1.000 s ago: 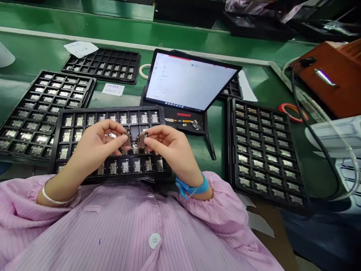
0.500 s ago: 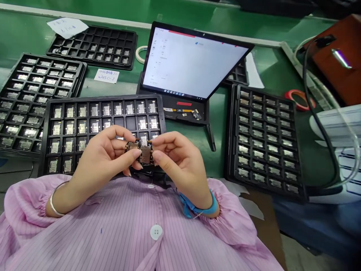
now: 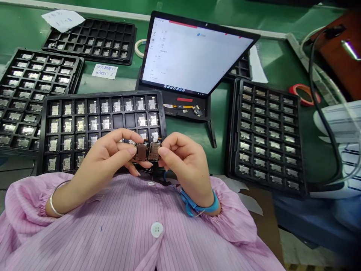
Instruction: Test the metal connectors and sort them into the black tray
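Two small circuit boards with metal shields are held side by side above the near edge of a black compartment tray (image 3: 103, 95). My left hand (image 3: 113, 156) pinches the left circuit board (image 3: 141, 152) between thumb and fingers. With thumb and forefinger, my right hand (image 3: 182, 162) grips the right circuit board (image 3: 153, 151) at its outer edge. The boards sit very close together; whether they touch I cannot tell. Similar boards fill most pockets of the tray behind my hands, and two pockets in its second row are bare. My hands hide the tray's near right part.
Behind the hands stands a tablet (image 3: 194, 56) with a lit screen, a flex cable (image 3: 179, 107) lying at its base. More trays of boards lie left (image 3: 39, 82), back left (image 3: 93, 37) and right (image 3: 267, 131). Tape rolls (image 3: 304, 94), a handwritten label (image 3: 105, 71) and black cables (image 3: 321, 113) are around.
The boards have moved slightly right and been rearranged: the dark brownish face, earlier at my right fingers, is now at my left fingers. The camera view has shifted a little.
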### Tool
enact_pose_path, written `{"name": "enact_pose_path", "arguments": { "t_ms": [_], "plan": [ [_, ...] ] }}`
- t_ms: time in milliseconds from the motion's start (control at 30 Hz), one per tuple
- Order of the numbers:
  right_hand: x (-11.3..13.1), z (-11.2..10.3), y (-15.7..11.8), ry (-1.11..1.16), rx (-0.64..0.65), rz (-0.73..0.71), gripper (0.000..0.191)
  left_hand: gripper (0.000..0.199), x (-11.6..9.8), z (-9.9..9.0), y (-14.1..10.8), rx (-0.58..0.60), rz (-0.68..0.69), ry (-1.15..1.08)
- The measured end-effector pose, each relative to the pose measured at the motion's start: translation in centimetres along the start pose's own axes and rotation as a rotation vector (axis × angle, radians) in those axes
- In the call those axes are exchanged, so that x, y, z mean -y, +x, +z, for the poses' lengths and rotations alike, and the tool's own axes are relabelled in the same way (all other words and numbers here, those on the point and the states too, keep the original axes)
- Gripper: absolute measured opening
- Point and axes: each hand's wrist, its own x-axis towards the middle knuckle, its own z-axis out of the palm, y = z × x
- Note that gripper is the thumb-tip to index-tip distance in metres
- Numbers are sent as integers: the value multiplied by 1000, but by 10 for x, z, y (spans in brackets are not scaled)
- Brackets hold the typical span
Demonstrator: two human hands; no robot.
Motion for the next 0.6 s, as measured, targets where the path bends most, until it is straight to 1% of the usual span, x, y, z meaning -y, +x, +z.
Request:
{"name": "enact_pose_path", "arguments": {
  "t_ms": [133,400,600],
  "plan": [
    [1,1,0,-31,-12,14,18,12,-1,1,0,18,-24,-31],
    [0,1,-1,-49,-30,21,19,20,-3,3,-1,1,-66,-84],
    [-1,2,-1,-50,-20,18,20,16,-2,2,-1,33,-90,-124]
  ]
}}
